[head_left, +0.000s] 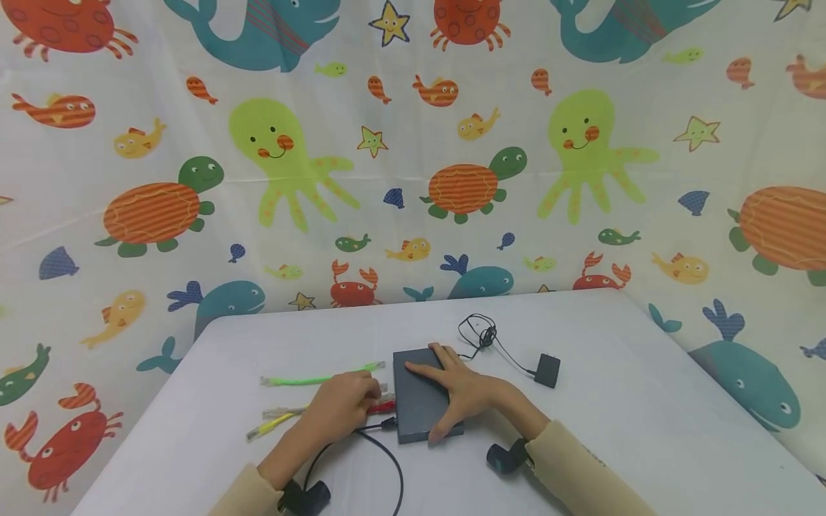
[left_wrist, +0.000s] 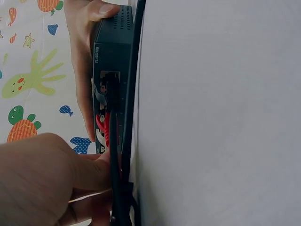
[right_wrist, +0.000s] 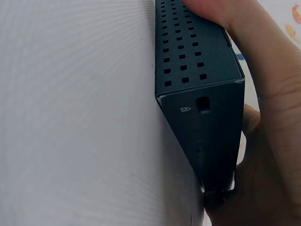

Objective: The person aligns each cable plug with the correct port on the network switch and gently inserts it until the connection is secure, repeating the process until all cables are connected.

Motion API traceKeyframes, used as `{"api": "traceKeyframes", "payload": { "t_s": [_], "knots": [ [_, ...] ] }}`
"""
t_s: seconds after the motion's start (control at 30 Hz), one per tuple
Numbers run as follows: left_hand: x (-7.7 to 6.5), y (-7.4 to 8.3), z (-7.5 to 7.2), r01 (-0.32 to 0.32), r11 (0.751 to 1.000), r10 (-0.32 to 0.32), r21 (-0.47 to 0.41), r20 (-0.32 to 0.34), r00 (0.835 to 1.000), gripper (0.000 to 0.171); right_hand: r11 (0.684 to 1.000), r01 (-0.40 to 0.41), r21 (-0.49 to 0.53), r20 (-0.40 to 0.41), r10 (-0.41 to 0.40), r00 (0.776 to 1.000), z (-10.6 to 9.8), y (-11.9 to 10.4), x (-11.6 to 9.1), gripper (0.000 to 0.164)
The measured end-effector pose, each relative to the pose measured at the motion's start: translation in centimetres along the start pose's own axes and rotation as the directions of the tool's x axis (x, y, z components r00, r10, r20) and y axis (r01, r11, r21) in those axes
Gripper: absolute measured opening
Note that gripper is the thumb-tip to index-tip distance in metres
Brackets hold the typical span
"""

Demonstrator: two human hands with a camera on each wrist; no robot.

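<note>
One grip (head_left: 459,390) spanning box (head_left: 414,398), left grip (head_left: 342,405) pinching

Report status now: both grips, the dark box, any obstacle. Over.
Right grip holding dark box. Left grip beside it, hold unclear. Black cable, plugged in, runs close to left grip, maybe in the way.

**Sea-creature cloth (head_left: 342,122) behind a white table (head_left: 645,401)**

Behind the table hangs a pale, faintly creased cloth, which spreads past it on both sides. High above the table swim teal whales (head_left: 258,46); lower down come lime octopuses (head_left: 267,132) and orange-shelled turtles (head_left: 461,188). A red crab (head_left: 353,292) peeks just over the table's far edge, and another (head_left: 67,448) sits to its left. The tabletop has rounded far corners, and soft, even light falls across it.
</note>
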State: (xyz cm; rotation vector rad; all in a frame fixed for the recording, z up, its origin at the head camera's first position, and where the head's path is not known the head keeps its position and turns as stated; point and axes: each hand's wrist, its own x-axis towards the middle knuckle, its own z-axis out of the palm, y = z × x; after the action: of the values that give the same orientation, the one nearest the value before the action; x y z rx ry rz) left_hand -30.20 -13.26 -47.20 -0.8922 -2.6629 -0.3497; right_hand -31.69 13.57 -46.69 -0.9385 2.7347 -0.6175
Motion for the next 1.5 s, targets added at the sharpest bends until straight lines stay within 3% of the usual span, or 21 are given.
{"api": "traceKeyframes", "payload": {
  "t_s": [0.27, 0.5, 0.93, 1.5],
  "knots": [
    [-1.7, -0.5, -0.7, -0.02, 0.999, 0.02, -0.037, 0.007, 1.0, 0.015, 0.999, -0.039, -0.005, -0.009, 0.039, 0.999, 1.0, -2.4, -0.7, 0.113],
    [-2.8, -0.6, -1.5, -0.051, 0.999, 0.052, -0.019, 0.021, 0.998, 0.016, 0.998, -0.054, -0.017, -0.016, 0.054, 0.998, 1.6, -3.9, -1.2, 0.114],
    [-2.9, -0.4, -1.7, -0.021, 0.999, 0.022, -0.033, 0.011, 1.0, 0.018, 0.998, -0.056, -0.024, -0.009, 0.056, 0.998, 1.1, -4.7, -1.5, 0.114],
    [-2.2, 0.1, -1.3, 0.003, 1.0, -0.003, -0.021, 0.008, 1.0, 0.018, 0.999, -0.029, -0.018, -0.009, 0.029, 1.0, 0.8, -3.1, -1.2, 0.114]
  ]
}}
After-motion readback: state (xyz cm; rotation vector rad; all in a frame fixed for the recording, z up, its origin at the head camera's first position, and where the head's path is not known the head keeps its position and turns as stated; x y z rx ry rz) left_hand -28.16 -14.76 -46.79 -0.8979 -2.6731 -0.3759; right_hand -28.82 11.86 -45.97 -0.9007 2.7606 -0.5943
